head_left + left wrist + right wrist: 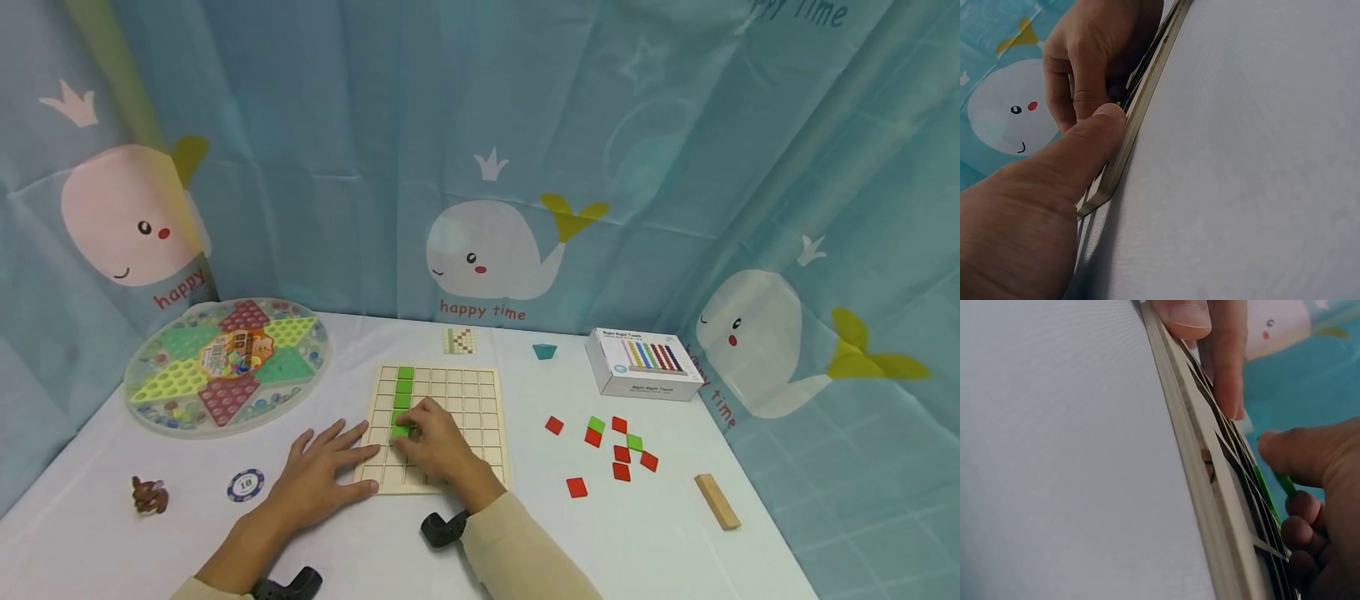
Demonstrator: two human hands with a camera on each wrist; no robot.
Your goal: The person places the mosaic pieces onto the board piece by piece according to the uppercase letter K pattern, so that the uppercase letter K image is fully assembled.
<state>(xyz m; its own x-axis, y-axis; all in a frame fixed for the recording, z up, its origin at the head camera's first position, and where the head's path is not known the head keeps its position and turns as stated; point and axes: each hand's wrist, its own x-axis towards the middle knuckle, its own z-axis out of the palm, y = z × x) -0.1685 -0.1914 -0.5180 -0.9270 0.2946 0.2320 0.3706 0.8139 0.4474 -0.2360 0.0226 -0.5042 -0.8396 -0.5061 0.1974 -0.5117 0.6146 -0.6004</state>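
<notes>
A square wooden grid board (465,392) lies on the white table in the head view. Green square tiles (403,387) run down one of its columns near the left side. My right hand (437,442) is over the board at the lower end of that column. Between its thumb and fingers it pinches a small green tile (1286,485), seen edge-on in the right wrist view. My left hand (324,473) has its fingers spread over the board's left edge. Its thumb (1100,128) rests at the board's near-left corner.
Right of the board lie loose red tiles (576,487) and green tiles (634,442). Behind it are a pattern card (459,340), a teal piece (544,352) and a white box (648,385). Around the edges: wooden block (717,502), round marble game board (187,342), chip (245,485), brown figurine (150,496).
</notes>
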